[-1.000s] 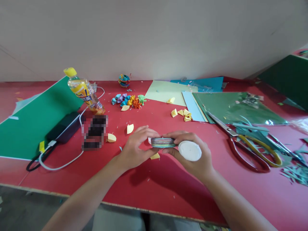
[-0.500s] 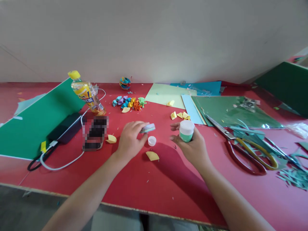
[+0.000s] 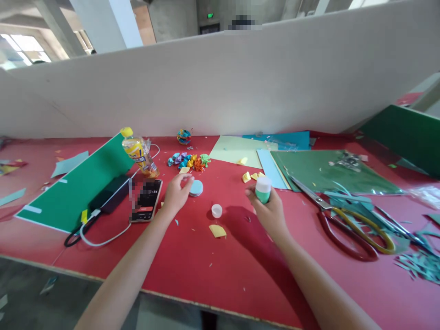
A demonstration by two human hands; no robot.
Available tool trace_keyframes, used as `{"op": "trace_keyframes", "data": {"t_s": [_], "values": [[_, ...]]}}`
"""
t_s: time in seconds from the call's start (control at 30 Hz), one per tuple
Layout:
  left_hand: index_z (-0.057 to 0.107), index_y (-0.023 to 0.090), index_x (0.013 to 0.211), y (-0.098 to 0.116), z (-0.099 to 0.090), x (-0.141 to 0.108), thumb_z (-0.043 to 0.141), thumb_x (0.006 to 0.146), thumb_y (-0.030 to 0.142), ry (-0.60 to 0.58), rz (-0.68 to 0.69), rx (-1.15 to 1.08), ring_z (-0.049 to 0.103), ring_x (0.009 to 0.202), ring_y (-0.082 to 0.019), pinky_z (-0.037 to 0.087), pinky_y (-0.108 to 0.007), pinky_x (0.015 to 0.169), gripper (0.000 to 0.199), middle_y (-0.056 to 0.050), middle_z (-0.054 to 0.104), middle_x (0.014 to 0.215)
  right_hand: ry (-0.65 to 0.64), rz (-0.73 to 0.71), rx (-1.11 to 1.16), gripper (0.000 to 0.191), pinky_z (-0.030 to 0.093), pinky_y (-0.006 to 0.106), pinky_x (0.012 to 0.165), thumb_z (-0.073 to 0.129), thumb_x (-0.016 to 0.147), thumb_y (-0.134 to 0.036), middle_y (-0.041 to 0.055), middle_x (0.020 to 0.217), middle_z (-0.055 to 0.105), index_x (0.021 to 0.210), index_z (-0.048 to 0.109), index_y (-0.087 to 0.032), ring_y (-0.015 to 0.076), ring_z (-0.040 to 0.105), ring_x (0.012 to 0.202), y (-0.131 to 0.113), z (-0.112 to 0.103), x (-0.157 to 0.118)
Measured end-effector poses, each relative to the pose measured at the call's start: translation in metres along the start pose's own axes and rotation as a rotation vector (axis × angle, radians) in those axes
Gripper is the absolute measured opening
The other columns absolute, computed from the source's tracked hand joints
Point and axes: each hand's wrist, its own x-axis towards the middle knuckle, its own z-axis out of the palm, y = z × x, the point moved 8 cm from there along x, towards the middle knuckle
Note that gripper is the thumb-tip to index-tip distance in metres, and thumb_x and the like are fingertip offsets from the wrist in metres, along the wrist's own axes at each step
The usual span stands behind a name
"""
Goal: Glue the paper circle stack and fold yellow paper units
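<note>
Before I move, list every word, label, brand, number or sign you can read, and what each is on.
":54": on the phone screen; what precedes it is blurred.
Bottle label: lettering on yellow, too blurred to read.
Green sign beyond the partition: too small to read.
White-and-green tube in the right hand: no readable print.

On the red table [image 3: 192,270], a white cap [image 3: 216,211] is seen; a phone [image 3: 148,195] is laid left of the cap, scissors [image 3: 325,205] right, crumpled papers [image 3: 191,161] beyond, a yellow piece [image 3: 217,231] nearer.
</note>
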Motion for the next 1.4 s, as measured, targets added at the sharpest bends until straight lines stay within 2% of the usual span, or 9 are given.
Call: {"op": "trace_keyframes", "data": {"t_s": [0.2, 0.3, 0.43, 0.53, 0.67, 0.77, 0.97, 1.23, 1.4], "values": [[0.059, 0.014, 0.102, 0.023, 0.05, 0.048, 0.042, 0.084, 0.043, -0.286, 0.16, 0.113, 0.053, 0.107, -0.02, 0.038, -0.032, 0.094, 0.038, -0.009, 0.061, 0.11, 0.017, 0.038, 0.034, 0.024, 0.039, 0.026, 0.055, 0.059, 0.074, -0.04, -0.0009, 0.067, 0.053, 0.078, 0.052, -0.017, 0.0125, 0.046, 0.058, 0.013, 0.002, -0.002], [0.051, 0.016, 0.117, 0.028, 0.077, 0.053, 0.043, 0.082, 0.05, -0.449, 0.212, 0.175, 0.042, 0.12, -0.023, 0.031, -0.035, 0.1, 0.049, -0.009, 0.05, 0.127, 0.048, 0.062, 0.061, 0.024, 0.038, 0.026, 0.053, 0.059, 0.074, -0.04, -0.0018, 0.064, 0.05, 0.077, 0.052, -0.017, 0.0119, 0.043, 0.056, 0.017, -0.002, 0.0], [0.034, 0.018, 0.132, 0.021, 0.094, 0.049, 0.032, 0.083, 0.057, -0.572, 0.213, 0.237, 0.025, 0.131, -0.024, 0.02, -0.041, 0.106, 0.063, -0.009, 0.031, 0.142, 0.096, 0.147, 0.138, 0.024, 0.039, 0.025, 0.054, 0.06, 0.073, -0.04, -0.0013, 0.066, 0.052, 0.079, 0.052, -0.018, 0.012, 0.046, 0.057, 0.023, -0.007, 0.005], [0.025, 0.02, 0.137, 0.019, 0.098, 0.049, 0.027, 0.083, 0.06, -0.6, 0.219, 0.303, 0.019, 0.134, -0.023, 0.016, -0.042, 0.107, 0.066, -0.007, 0.023, 0.145, 0.102, 0.165, 0.236, 0.023, 0.041, 0.026, 0.057, 0.058, 0.076, -0.04, 0.0004, 0.072, 0.055, 0.08, 0.05, -0.019, 0.0133, 0.051, 0.063, 0.02, -0.004, 0.006], [0.024, 0.019, 0.137, 0.02, 0.098, 0.048, 0.025, 0.084, 0.059, -0.6, 0.221, 0.341, 0.02, 0.133, -0.023, 0.017, -0.044, 0.107, 0.067, -0.006, 0.023, 0.146, 0.095, 0.035, 0.338, 0.023, 0.044, 0.029, 0.065, 0.05, 0.081, -0.043, 0.0029, 0.083, 0.056, 0.082, 0.049, -0.02, 0.0155, 0.054, 0.073, 0.012, 0.0, 0.002], [0.023, 0.019, 0.137, 0.02, 0.097, 0.046, 0.024, 0.084, 0.059, -0.603, 0.204, 0.338, 0.02, 0.133, -0.024, 0.017, -0.044, 0.107, 0.067, -0.007, 0.022, 0.146, 0.121, -0.007, 0.193, 0.025, 0.043, 0.029, 0.062, 0.051, 0.079, -0.044, 0.0024, 0.079, 0.056, 0.083, 0.05, -0.02, 0.0162, 0.054, 0.07, 0.017, -0.001, 0.002], [0.024, 0.018, 0.137, 0.019, 0.093, 0.043, 0.024, 0.084, 0.059, -0.618, 0.197, 0.331, 0.018, 0.134, -0.023, 0.017, -0.045, 0.107, 0.067, -0.006, 0.021, 0.146, 0.077, 0.089, -0.015, 0.03, 0.041, 0.029, 0.056, 0.057, 0.074, -0.046, -0.0004, 0.065, 0.052, 0.083, 0.051, -0.018, 0.0159, 0.051, 0.058, 0.037, 0.011, 0.009], [0.022, 0.018, 0.138, 0.017, 0.092, 0.04, 0.021, 0.084, 0.06, -0.625, 0.197, 0.314, 0.016, 0.135, -0.021, 0.016, -0.045, 0.108, 0.068, -0.006, 0.02, 0.146, 0.036, 0.019, -0.082, 0.029, 0.043, 0.036, 0.072, 0.064, 0.068, -0.04, 0.0044, 0.083, 0.056, 0.083, 0.052, -0.018, 0.0206, 0.053, 0.077, 0.04, 0.022, 0.013], [0.021, 0.019, 0.138, 0.016, 0.09, 0.038, 0.019, 0.083, 0.063, -0.625, 0.187, 0.317, 0.018, 0.134, -0.022, 0.016, -0.044, 0.108, 0.071, -0.006, 0.02, 0.146, -0.03, 0.127, -0.043, 0.036, 0.044, 0.036, 0.071, 0.062, 0.071, -0.037, 0.0068, 0.091, 0.058, 0.098, 0.046, -0.02, 0.0217, 0.057, 0.079, 0.049, 0.029, 0.013]]}}
